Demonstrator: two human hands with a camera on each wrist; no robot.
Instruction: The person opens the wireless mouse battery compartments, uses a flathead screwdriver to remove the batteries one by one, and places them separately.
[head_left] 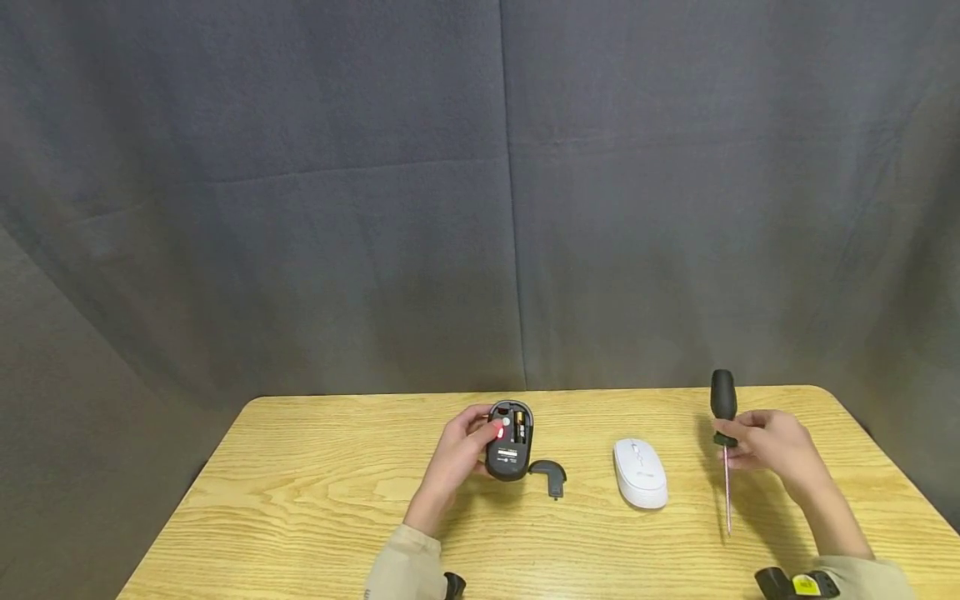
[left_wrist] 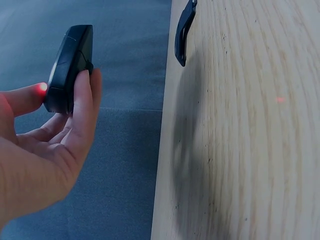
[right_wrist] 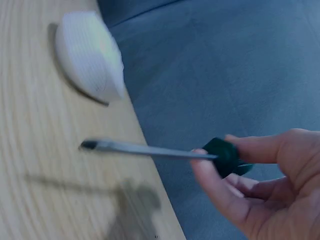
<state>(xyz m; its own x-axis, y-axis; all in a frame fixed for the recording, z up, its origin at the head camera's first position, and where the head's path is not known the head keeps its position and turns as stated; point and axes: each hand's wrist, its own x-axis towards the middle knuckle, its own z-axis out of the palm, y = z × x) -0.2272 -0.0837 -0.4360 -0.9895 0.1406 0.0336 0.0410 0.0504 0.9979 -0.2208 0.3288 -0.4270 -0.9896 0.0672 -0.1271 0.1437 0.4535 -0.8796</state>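
My left hand (head_left: 459,446) grips a black computer mouse (head_left: 508,454) above the table, its underside turned toward me. The battery bay is uncovered and a battery (head_left: 519,422) shows inside. A red light glows on my thumb, which presses the underside. On the table just right of that mouse lies its black battery cover (head_left: 552,477). My right hand (head_left: 776,450) pinches a screwdriver (head_left: 723,396) low on its dark handle, the metal shaft (right_wrist: 150,150) pointing down toward the table. In the right wrist view the handle's end looks dark green.
A white mouse (head_left: 641,473) sits on the wooden table (head_left: 300,492) between the battery cover and the screwdriver. Behind the table's far edge hangs a grey curtain (head_left: 375,250). Dark wrist-worn devices (head_left: 795,583) show at the bottom of the head view.
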